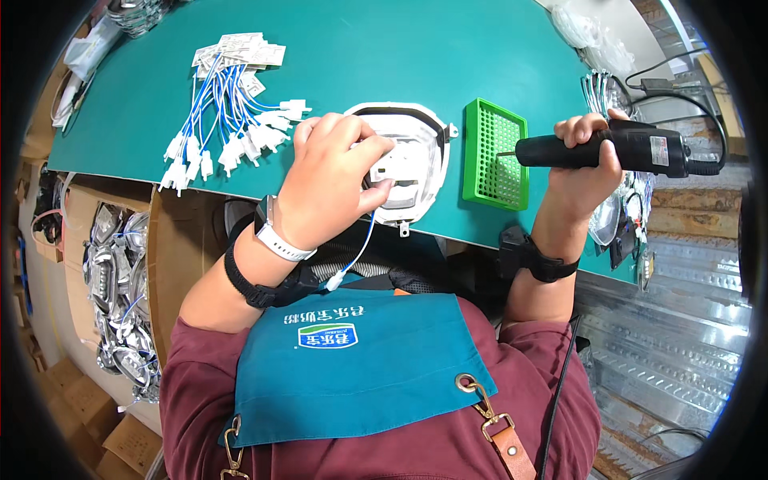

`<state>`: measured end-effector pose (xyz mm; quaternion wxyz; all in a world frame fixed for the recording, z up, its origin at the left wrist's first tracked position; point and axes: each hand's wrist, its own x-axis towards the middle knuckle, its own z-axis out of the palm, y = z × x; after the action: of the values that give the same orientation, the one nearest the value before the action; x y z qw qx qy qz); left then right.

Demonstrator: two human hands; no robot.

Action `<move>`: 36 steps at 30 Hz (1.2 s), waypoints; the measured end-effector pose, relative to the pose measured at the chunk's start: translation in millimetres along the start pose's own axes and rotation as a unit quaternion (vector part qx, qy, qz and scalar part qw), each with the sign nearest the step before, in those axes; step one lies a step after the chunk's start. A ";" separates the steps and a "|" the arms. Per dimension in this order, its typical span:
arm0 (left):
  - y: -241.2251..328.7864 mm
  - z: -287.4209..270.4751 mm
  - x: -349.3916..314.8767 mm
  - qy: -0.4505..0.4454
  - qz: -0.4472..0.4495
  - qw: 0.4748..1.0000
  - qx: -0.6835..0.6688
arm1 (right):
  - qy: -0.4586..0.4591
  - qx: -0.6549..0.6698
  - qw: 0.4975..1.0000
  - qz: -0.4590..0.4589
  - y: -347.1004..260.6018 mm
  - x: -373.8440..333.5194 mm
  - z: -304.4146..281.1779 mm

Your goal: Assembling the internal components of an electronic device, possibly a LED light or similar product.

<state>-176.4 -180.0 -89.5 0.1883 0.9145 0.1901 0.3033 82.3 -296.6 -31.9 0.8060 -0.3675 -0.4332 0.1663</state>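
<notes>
**Green worktop [360,48], with a silver housing [438,136] near the centre of the frame**

Just left of centre, the left hand [332,172] lies over the housing's left side. Its thumb and index finger are bent and parted, their tips against the white panel [404,166] inside; the other fingers are curled, and what they touch cannot be told. At the right, the right hand [592,148] has its fingers wrapped around a black power screwdriver [636,150], held nearly level, its bit pointing left across the green tray [472,152].

That tray, right of centre, has a grid of holes; what sits in them is too small to tell. At the lower left, a cardboard box [180,256] contains a heap of silver lamp units [120,296].

From beneath the left hand, a thin wire [368,240] runs down to a white connector [336,281]. At the upper left lie white boards [240,50] with blue and white leads [220,100] fanned downward. Clear plastic bags [576,26] lie at the upper right. The left hand hides part of the housing.
</notes>
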 end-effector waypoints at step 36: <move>-7.3 3.0 -5.4 0.028 -0.001 0.999 -0.015 | -0.091 -0.004 0.994 -0.061 8.2 -37.0 119.7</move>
<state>-180.3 -177.0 -97.7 0.1972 0.9025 0.1919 0.3312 -36.5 -259.1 -16.8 0.7700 -0.3272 -0.5273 0.1483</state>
